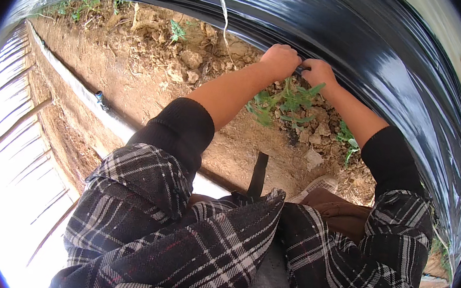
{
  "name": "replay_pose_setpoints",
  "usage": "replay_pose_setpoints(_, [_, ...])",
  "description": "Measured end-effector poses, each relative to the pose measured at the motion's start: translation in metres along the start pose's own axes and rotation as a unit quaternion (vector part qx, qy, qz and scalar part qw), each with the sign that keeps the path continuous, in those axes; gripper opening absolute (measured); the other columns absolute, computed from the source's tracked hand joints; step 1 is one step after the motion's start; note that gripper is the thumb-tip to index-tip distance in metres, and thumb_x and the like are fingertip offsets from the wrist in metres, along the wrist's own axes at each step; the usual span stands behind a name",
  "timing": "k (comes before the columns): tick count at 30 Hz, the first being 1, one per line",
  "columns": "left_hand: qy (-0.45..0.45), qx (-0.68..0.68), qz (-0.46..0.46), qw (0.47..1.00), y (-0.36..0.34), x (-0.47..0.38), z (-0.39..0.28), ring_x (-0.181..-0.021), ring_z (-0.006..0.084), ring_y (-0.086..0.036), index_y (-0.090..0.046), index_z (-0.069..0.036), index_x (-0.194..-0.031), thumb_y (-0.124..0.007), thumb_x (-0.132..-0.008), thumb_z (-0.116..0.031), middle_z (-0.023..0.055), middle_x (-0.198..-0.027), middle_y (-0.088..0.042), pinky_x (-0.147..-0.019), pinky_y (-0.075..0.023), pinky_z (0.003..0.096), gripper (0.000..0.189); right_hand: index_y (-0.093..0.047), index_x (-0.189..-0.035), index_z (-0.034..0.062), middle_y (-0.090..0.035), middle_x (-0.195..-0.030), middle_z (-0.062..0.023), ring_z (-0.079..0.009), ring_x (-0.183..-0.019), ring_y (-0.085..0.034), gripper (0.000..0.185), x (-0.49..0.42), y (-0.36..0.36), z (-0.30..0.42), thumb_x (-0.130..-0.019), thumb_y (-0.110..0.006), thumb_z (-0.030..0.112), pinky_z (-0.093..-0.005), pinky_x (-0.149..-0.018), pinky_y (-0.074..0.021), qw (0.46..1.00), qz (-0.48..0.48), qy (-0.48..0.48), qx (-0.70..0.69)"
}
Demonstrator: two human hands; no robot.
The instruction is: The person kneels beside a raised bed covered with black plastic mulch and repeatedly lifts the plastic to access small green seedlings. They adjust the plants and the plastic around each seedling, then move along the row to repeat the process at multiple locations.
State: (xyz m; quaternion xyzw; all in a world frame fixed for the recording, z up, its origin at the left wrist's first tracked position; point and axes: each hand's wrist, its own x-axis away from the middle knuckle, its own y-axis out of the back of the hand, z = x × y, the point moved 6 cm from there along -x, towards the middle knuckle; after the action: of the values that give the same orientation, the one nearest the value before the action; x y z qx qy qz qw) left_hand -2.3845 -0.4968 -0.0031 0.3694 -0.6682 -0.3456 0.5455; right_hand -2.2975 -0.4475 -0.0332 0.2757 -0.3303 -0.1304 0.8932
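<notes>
My left hand and my right hand are close together at the lower edge of a black plastic film. The fingers of both hands are curled onto that edge, and their tips almost meet. What lies between the fingertips is mostly hidden. The film is stretched in long, shiny folds and arches across the far side and down the right. Just below my hands, a leafy green plant grows from cloddy soil. A smaller green plant stands beneath my right forearm.
A pale twisted strip hangs over the film down to the soil. Dry clods and a seedling lie left of my hands. Along the dirt path runs a whitish pipe with a blue-tipped fitting. My shoe is below.
</notes>
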Motion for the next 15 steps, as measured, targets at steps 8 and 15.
replay_pose_setpoints(8, [0.039,0.065,-0.044,0.996,-0.0087,0.0081,0.0073,-0.098,0.0253,-0.056,-0.067,-0.011,-0.093,-0.063,-0.075,-0.017,0.0066,-0.092,-0.060,-0.087,-0.0457,0.0374,0.019,-0.069,-0.091,0.0058,-0.065,-0.087,-0.0147,-0.0327,-0.087,-0.061,0.021,-0.0081,-0.0063,0.0030,-0.073,-0.067,0.015,-0.0430,-0.073,-0.0474,0.997,-0.011,0.037,-0.062])
replay_pose_setpoints(15, [0.116,0.074,-0.087,0.987,-0.0065,0.0071,0.0078,-0.097,0.0258,-0.055,-0.066,-0.010,-0.089,-0.062,-0.075,-0.016,0.0073,-0.093,-0.060,-0.087,-0.0451,0.0375,0.016,-0.069,-0.083,0.0020,-0.065,-0.080,-0.0165,-0.0328,-0.079,-0.062,0.016,-0.0081,-0.0065,0.0023,-0.072,-0.067,0.013,-0.0420,-0.071,-0.0473,0.991,-0.011,0.028,-0.133])
